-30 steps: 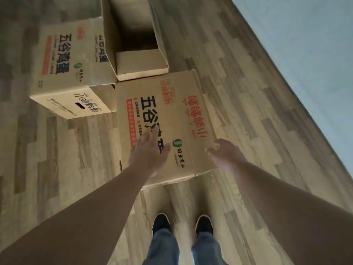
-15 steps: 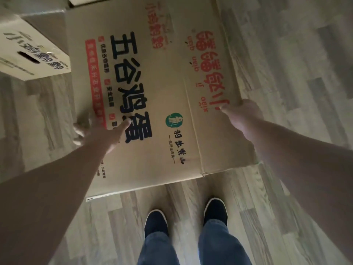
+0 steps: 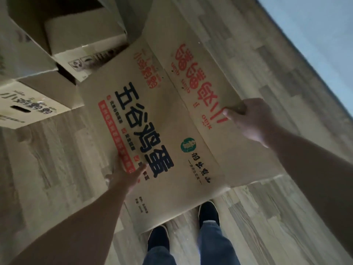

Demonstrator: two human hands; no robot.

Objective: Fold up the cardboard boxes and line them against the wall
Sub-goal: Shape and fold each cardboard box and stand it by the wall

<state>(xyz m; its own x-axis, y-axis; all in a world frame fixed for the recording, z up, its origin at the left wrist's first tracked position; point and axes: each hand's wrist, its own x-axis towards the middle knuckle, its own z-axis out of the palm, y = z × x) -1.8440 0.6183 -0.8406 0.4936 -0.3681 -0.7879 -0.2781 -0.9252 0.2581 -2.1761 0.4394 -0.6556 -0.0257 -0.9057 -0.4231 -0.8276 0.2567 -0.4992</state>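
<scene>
Flattened cardboard box (image 3: pixel 168 131), printed face up, held tilted above the floor (image 3: pixel 267 217), its far end near the open boxes (image 3: pixel 63 54). Probably light, stiff along the panels, floppy at the creases; best gripped at opposite edges. Wall (image 3: pixel 315 35) lies to the box's right. Right hand (image 3: pixel 252 119) pinches its right edge; left hand (image 3: pixel 128 175) clasps its left edge.

Floor (image 3: pixel 57 178): pale wood-look planks.
Wall (image 3: pixel 315 25): light blue-grey, upper right.
Shoes (image 3: pixel 158 240): dark pair on the floor.
Jeans (image 3: pixel 215 245): blue, above the shoes.
</scene>
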